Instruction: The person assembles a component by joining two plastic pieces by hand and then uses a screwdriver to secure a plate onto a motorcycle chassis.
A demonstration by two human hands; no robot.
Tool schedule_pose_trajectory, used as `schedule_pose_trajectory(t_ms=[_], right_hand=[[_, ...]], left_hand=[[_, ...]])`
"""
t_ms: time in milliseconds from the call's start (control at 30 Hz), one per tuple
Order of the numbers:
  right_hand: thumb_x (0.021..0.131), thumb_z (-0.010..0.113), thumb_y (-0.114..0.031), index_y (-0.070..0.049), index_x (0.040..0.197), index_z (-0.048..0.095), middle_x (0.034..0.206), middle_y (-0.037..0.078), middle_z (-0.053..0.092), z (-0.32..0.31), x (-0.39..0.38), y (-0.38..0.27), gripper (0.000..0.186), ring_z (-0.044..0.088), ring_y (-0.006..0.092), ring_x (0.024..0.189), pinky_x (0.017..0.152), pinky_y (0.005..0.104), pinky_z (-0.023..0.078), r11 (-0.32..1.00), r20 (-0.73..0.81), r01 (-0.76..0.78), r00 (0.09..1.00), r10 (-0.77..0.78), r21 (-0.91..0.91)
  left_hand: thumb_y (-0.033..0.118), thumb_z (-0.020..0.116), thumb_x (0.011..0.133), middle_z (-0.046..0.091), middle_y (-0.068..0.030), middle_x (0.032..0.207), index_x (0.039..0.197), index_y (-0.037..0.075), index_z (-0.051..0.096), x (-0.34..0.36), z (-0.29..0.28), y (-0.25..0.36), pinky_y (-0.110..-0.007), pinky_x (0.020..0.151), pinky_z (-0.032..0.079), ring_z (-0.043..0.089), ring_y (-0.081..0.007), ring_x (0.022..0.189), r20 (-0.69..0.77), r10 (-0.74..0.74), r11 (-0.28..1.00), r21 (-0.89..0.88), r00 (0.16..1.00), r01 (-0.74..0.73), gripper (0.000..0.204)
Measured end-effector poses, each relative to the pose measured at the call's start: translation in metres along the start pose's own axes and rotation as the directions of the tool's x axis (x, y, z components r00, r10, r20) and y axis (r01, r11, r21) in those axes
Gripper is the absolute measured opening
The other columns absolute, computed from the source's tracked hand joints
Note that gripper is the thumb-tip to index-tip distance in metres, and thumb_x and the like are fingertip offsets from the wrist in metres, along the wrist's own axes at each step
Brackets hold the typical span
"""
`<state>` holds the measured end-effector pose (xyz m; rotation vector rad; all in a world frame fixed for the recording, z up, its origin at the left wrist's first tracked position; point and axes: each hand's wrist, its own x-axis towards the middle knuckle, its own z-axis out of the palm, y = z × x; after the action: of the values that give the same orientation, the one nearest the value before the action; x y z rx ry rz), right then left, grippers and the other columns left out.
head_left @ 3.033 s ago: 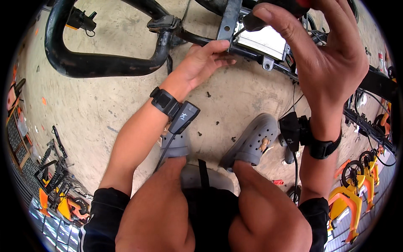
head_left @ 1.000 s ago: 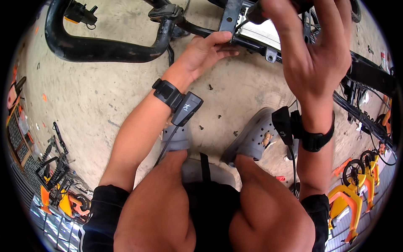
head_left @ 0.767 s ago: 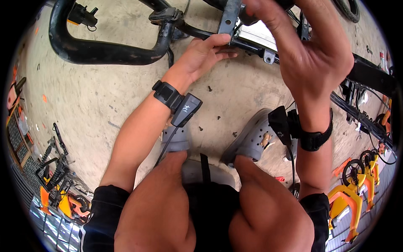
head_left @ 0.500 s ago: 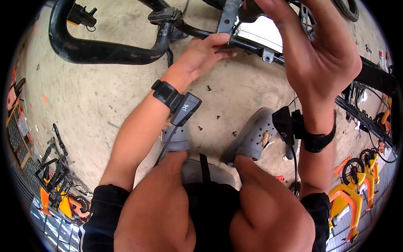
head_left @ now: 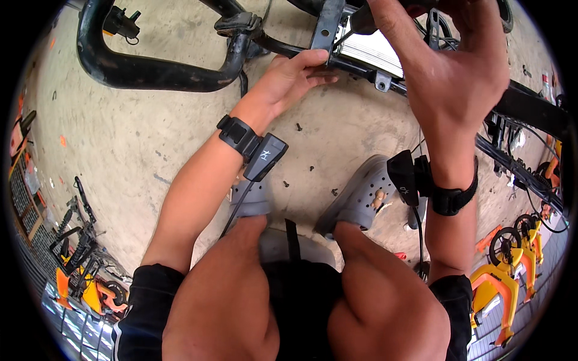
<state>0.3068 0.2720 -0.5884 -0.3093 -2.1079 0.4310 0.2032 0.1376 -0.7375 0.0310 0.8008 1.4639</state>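
Observation:
My left hand pinches the lower end of a grey metal bracket, thumb on top and fingers beneath. The bracket lies across a black tubular vehicle frame. My right hand is raised at the upper right, closed round a black power driver. Its thin bit slants down beside the bracket. Most of the tool is hidden by my hand and the picture's upper edge. A ribbed silvery panel lies behind the tube, near a small mounting tab.
A bent black tube reaches out at upper left. Several dark screws lie on the concrete floor. Yellow-orange parts with wheels stand at right, more at lower left. Cables hang at right.
My right hand has shifted slightly left, and its wrist has turned a little. The visible end of the driver has moved slightly right and down. My left hand stays on the bracket.

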Motion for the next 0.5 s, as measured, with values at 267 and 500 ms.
schedule_pose_trajectory(t_ms=[267,500], right_hand=[[0.079,0.069,0.006,0.003,0.118,0.063,0.116,0.022,0.064,-0.004,-0.002,-0.014,0.039,0.067,0.0203,0.08,0.07,0.026,0.054,1.0,0.186,0.024,0.982,-0.023,-0.002],[0.077,0.075,0.002,0.003,0.109,0.068,0.095,0.016,0.071,0.0,0.018,-0.036,0.033,0.068,0.0157,0.075,0.07,0.026,0.055,0.994,0.151,-0.099,0.984,0.091,0.049]], left_hand=[[0.022,0.073,0.084,0.065,-0.0109,0.104,0.108,-0.001,0.063,0.004,-0.004,-0.007,-0.041,0.094,0.052,0.061,-0.0221,0.099,-0.01,0.038,0.999,-0.019,0.999,-0.038,0.034],[0.023,0.073,0.084,0.065,-0.0117,0.106,0.109,-0.001,0.062,0.002,-0.001,-0.004,-0.043,0.093,0.052,0.061,-0.0227,0.099,-0.013,0.039,0.999,-0.007,0.999,-0.039,0.036]])
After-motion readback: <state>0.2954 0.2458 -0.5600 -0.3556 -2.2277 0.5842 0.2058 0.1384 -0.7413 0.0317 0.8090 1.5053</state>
